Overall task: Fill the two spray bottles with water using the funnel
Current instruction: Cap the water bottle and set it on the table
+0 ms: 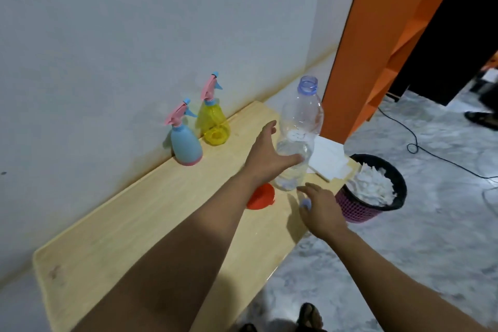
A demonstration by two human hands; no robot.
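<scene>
My left hand held the open water bottle around its middle. My right hand pinched its little cap just above the table. The red funnel lay on the table by the bottle. The blue spray bottle and yellow spray bottle stood by the wall with tops on. I thought no filling was done yet.

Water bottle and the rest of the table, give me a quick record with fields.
water bottle: clear, uncapped, partly filled, upright
left hand: holds the bottle
right hand: pinches the bottle cap
funnel: red, on the table
spray bottles: blue and yellow, by the wall, spray heads on
</scene>
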